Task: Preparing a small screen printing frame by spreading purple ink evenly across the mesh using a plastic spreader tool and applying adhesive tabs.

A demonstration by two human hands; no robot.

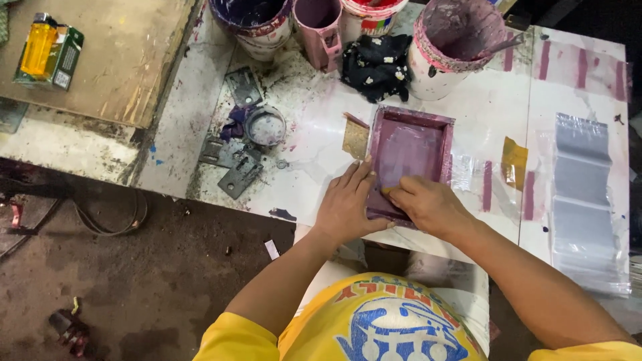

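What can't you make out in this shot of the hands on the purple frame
Head view only:
- Right hand: its fingertips curl inside the purple frame, hiding whatever they press.
- Left hand: palm covers the frame's near-left edge.
- Paint buckets: top edge cuts them off.
- Clear bags: glare blurs the stack's count.

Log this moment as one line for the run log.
left hand: flat on purple frame edge | right hand: pressing inside frame | paint buckets behind

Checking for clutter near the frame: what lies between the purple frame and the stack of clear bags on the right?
In the head view, between the frame and the bags lie purple paint stripes and a yellow tape piece on the white table.
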